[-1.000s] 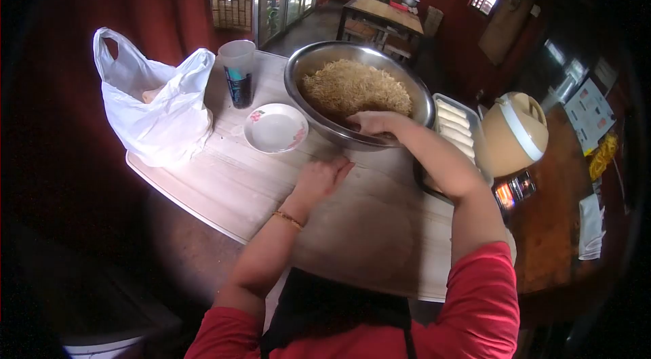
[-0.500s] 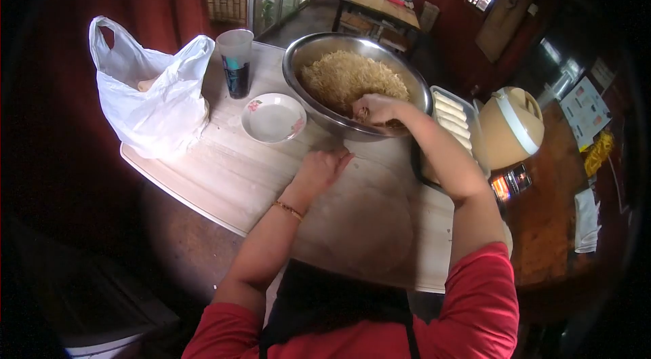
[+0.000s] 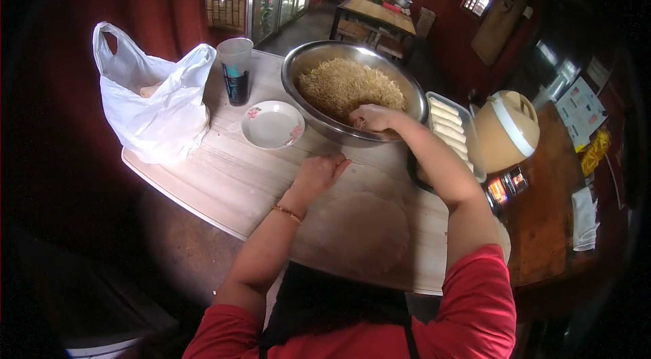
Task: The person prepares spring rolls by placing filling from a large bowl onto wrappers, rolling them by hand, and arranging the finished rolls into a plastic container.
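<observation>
My right hand [image 3: 373, 117] is inside the large steel bowl [image 3: 293, 88], at the near edge of a heap of pale brown shredded filling [image 3: 352, 84]. Its fingers are curled around some of the filling, partly hidden by it. Over the table, my left hand [image 3: 320, 174] rests with fingers bent together, holding nothing that I can see. A thin round wrapper [image 3: 366, 233] lies flat on the table below my hands. To the left of the bowl is a shallow flower-patterned dish [image 3: 272, 125].
Several pale rolls [image 3: 447, 125] fill a tray [image 3: 480, 155] to the bowl's right, beside a beige jug [image 3: 505, 125] and a lit phone [image 3: 507, 186]. A tall cup [image 3: 235, 71] and a white plastic bag [image 3: 152, 108] stand at the left of the table [image 3: 224, 189].
My right hand remains in the bowl and has shifted slightly in the filling, its fingers curling there. The left hand stays almost in place. The whole view has tilted slightly.
</observation>
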`<act>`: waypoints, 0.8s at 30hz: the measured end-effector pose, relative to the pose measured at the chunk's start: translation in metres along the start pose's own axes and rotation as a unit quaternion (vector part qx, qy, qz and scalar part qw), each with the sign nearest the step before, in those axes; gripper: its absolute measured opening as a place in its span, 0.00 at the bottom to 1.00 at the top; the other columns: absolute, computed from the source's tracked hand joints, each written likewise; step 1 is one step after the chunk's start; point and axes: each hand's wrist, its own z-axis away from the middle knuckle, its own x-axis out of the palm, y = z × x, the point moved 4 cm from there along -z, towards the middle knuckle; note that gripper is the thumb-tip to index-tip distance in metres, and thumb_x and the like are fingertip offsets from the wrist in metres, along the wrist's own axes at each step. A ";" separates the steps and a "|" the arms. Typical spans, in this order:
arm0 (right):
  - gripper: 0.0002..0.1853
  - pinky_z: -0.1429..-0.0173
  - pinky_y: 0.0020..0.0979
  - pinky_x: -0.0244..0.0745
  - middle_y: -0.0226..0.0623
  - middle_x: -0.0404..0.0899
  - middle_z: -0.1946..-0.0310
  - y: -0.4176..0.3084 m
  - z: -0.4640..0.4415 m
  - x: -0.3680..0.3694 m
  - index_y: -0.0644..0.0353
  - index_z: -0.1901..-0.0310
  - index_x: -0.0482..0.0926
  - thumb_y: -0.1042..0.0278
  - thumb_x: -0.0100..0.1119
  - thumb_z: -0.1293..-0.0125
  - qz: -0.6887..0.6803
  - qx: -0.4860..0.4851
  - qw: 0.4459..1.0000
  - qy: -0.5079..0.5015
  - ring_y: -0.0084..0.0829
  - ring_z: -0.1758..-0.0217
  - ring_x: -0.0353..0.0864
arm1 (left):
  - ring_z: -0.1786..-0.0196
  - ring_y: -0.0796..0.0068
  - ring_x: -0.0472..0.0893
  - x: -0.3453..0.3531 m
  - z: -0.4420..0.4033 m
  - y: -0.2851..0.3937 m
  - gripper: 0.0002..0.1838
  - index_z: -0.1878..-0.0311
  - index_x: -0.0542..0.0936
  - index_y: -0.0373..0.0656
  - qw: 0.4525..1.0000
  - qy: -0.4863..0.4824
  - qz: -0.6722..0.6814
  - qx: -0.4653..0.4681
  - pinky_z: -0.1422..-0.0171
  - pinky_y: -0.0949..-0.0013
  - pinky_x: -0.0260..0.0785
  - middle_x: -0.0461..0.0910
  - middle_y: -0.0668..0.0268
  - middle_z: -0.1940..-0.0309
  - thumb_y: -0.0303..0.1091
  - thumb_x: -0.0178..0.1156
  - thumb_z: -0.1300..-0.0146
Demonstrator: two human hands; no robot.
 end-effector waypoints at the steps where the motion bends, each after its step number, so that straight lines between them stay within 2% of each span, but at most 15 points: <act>1: 0.29 0.38 0.39 0.70 0.51 0.75 0.41 -0.001 0.001 -0.002 0.61 0.39 0.73 0.66 0.63 0.43 0.002 -0.006 1.000 -0.010 0.47 0.38 0.74 | 0.73 0.50 0.80 0.003 0.000 -0.003 0.13 0.66 0.81 0.46 1.000 -0.003 0.014 0.001 0.68 0.53 0.73 0.81 0.56 0.76 0.44 0.56 0.33; 2: 0.29 0.38 0.39 0.70 0.51 0.75 0.41 -0.002 -0.001 -0.003 0.61 0.39 0.73 0.66 0.63 0.43 0.003 -0.006 1.000 -0.010 0.47 0.38 0.74 | 0.72 0.49 0.80 0.006 0.001 -0.005 0.13 0.62 0.82 0.47 1.000 -0.007 0.029 0.002 0.68 0.51 0.72 0.81 0.55 0.75 0.45 0.56 0.32; 4: 0.25 0.47 0.40 0.73 0.46 0.82 0.60 0.008 -0.009 0.006 0.55 0.47 0.78 0.67 0.66 0.51 -0.048 0.003 0.998 -0.043 0.47 0.52 0.80 | 0.72 0.49 0.80 0.002 0.001 -0.001 0.13 0.63 0.82 0.47 1.000 -0.014 0.026 -0.002 0.68 0.51 0.72 0.81 0.55 0.75 0.45 0.55 0.32; 5: 0.25 0.47 0.40 0.73 0.46 0.82 0.60 0.014 -0.013 0.015 0.55 0.47 0.78 0.67 0.66 0.51 -0.048 0.003 0.998 -0.043 0.47 0.52 0.80 | 0.72 0.49 0.80 0.001 0.001 0.000 0.13 0.63 0.82 0.46 0.999 -0.023 0.022 -0.005 0.68 0.52 0.72 0.81 0.54 0.75 0.44 0.55 0.32; 7: 0.23 0.48 0.38 0.73 0.46 0.82 0.60 0.016 -0.017 0.022 0.57 0.50 0.79 0.68 0.66 0.52 -0.080 -0.044 0.995 0.048 0.46 0.52 0.80 | 0.72 0.49 0.80 0.001 0.001 0.000 0.13 0.63 0.81 0.46 1.000 -0.021 0.023 -0.004 0.68 0.52 0.72 0.81 0.54 0.75 0.44 0.55 0.31; 10: 0.22 0.48 0.37 0.74 0.45 0.82 0.58 0.011 -0.012 0.012 0.59 0.51 0.79 0.69 0.65 0.52 -0.035 -0.027 0.999 0.016 0.44 0.52 0.81 | 0.72 0.48 0.80 -0.001 0.001 0.001 0.13 0.64 0.81 0.45 1.000 -0.016 0.024 0.000 0.68 0.52 0.72 0.81 0.53 0.75 0.44 0.54 0.31; 14: 0.22 0.49 0.38 0.74 0.45 0.82 0.57 0.008 -0.007 -0.001 0.59 0.51 0.79 0.70 0.65 0.52 -0.040 -0.026 0.999 0.010 0.45 0.52 0.80 | 0.71 0.47 0.80 0.002 0.002 0.001 0.14 0.64 0.80 0.44 1.000 -0.027 0.015 -0.003 0.68 0.51 0.72 0.80 0.52 0.75 0.44 0.54 0.31; 16: 0.18 0.49 0.41 0.74 0.50 0.81 0.56 -0.002 0.003 -0.011 0.60 0.51 0.79 0.67 0.61 0.44 -0.038 -0.040 0.998 0.010 0.48 0.51 0.80 | 0.72 0.47 0.80 0.002 0.002 0.000 0.13 0.64 0.80 0.44 0.999 -0.026 0.025 -0.006 0.68 0.50 0.72 0.80 0.52 0.75 0.44 0.54 0.31; 17: 0.18 0.49 0.41 0.74 0.50 0.81 0.56 -0.002 0.001 -0.007 0.60 0.51 0.79 0.67 0.61 0.44 -0.038 -0.040 0.998 0.010 0.48 0.51 0.80 | 0.72 0.46 0.79 0.002 0.003 0.000 0.13 0.64 0.80 0.45 0.999 -0.024 0.035 -0.010 0.68 0.50 0.72 0.80 0.52 0.75 0.44 0.54 0.31; 19: 0.22 0.51 0.39 0.73 0.44 0.82 0.58 0.006 -0.007 0.008 0.58 0.52 0.80 0.70 0.66 0.54 -0.035 -0.007 0.999 0.000 0.42 0.53 0.81 | 0.72 0.46 0.79 0.003 0.002 -0.001 0.13 0.64 0.80 0.45 0.999 -0.028 0.034 -0.010 0.68 0.50 0.72 0.80 0.51 0.75 0.44 0.54 0.31; 22: 0.21 0.50 0.38 0.74 0.42 0.83 0.59 0.010 -0.012 0.014 0.58 0.53 0.81 0.70 0.65 0.54 -0.044 -0.038 0.997 0.050 0.40 0.53 0.81 | 0.72 0.46 0.79 0.001 0.001 -0.001 0.14 0.64 0.80 0.44 0.999 -0.033 0.028 -0.012 0.68 0.49 0.72 0.80 0.51 0.76 0.44 0.54 0.31; 24: 0.21 0.50 0.38 0.74 0.42 0.83 0.60 0.011 -0.011 0.010 0.58 0.54 0.81 0.71 0.65 0.54 -0.049 -0.031 0.998 0.040 0.40 0.53 0.81 | 0.72 0.45 0.79 0.002 0.002 -0.002 0.14 0.64 0.80 0.44 0.999 -0.037 0.027 -0.015 0.68 0.49 0.72 0.80 0.51 0.76 0.44 0.54 0.31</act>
